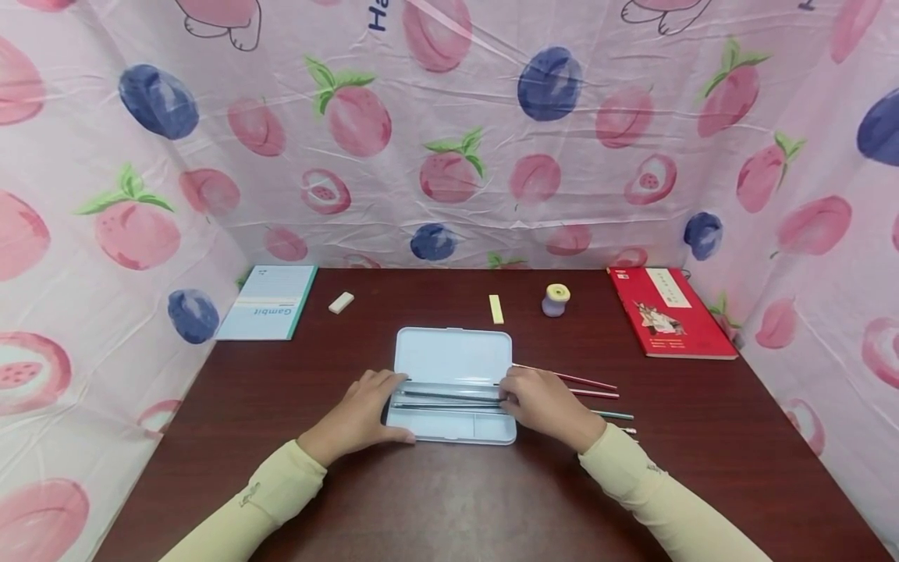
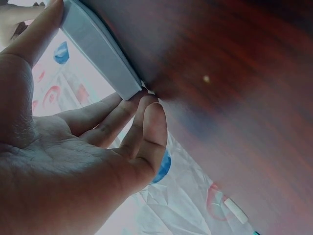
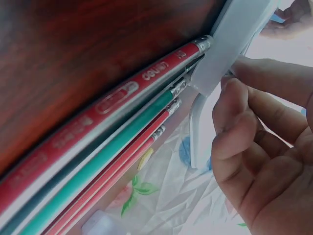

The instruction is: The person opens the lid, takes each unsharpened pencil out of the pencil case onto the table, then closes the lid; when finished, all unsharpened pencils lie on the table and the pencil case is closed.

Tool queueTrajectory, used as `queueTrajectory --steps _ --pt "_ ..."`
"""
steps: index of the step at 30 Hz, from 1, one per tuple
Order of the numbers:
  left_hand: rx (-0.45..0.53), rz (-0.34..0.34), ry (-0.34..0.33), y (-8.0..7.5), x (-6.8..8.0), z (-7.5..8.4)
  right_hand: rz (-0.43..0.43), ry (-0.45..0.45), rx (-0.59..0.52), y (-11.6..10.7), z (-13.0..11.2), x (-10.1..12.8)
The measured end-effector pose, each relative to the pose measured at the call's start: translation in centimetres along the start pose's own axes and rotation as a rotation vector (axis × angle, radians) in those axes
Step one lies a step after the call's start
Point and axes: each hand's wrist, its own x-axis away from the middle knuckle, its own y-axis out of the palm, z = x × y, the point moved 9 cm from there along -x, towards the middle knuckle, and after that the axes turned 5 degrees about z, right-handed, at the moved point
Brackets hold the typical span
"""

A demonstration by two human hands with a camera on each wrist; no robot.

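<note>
A pale blue pencil case (image 1: 453, 355) lies open in the middle of the dark table, lid flat toward the back. Two dark pencils (image 1: 449, 396) lie lengthwise in its tray. My left hand (image 1: 379, 402) holds the tray's left end, with the thumb along the front and the fingers at the back corner (image 2: 142, 103). The case's side (image 2: 98, 49) fills that view. My right hand (image 1: 530, 400) curls its fingers (image 3: 234, 93) over the tray's right end (image 3: 230, 44). Several loose pencils (image 1: 593, 384), red and green (image 3: 122, 122), lie on the table right of the case.
At the back stand a blue notebook (image 1: 267, 303), a white eraser (image 1: 340, 302), a yellow strip (image 1: 495, 309), a small purple and yellow object (image 1: 555, 300) and a red book (image 1: 667, 312). Fruit-print sheeting walls in the table (image 1: 449, 499) on three sides.
</note>
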Motion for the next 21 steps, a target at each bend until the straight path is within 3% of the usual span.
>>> queueTrajectory --steps 21 --pt "0.007 0.009 0.013 -0.1 0.0 0.2 0.091 0.046 -0.022 -1.9 1.8 2.9"
